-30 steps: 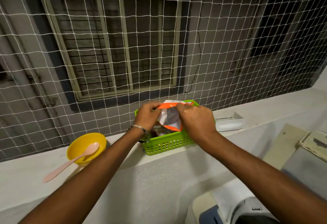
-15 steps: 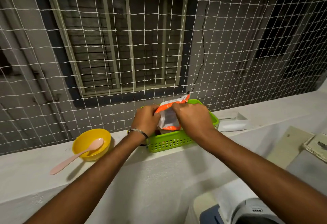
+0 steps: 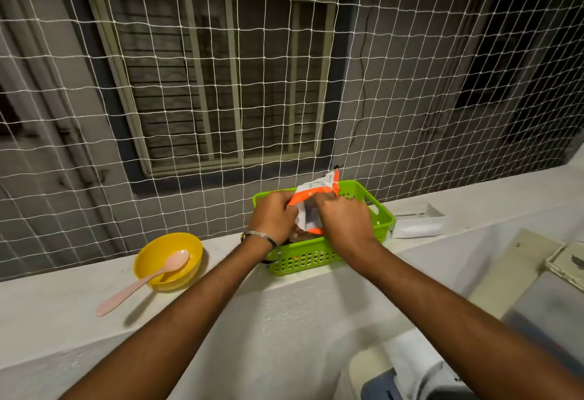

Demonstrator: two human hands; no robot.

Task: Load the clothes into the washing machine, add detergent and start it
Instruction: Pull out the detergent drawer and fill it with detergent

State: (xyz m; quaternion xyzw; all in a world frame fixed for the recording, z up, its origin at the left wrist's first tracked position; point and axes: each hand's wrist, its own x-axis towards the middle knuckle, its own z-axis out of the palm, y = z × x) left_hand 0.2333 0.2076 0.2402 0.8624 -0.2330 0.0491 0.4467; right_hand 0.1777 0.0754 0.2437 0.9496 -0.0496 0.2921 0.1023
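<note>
An orange and white detergent packet [image 3: 311, 198] stands in a green plastic basket [image 3: 380, 221] on the white ledge. My left hand [image 3: 273, 217] grips the packet's left side and my right hand [image 3: 343, 221] grips its right side, both over the basket. The packet's lower part is hidden behind my fingers. A yellow bowl [image 3: 167, 260] with a pink spoon [image 3: 142, 282] leaning in it sits on the ledge to the left. A corner of the washing machine [image 3: 420, 377] shows at the bottom right.
White netting [image 3: 221, 83] rises straight behind the ledge [image 3: 79, 311], with a barred window beyond. A white soap dish [image 3: 417, 225] lies right of the basket. A beige board [image 3: 518, 276] and a worn box [image 3: 568, 263] are at the right edge.
Both hands stay on the packet and have folded it narrower, its top now pointing up and right. The view has shifted slightly.
</note>
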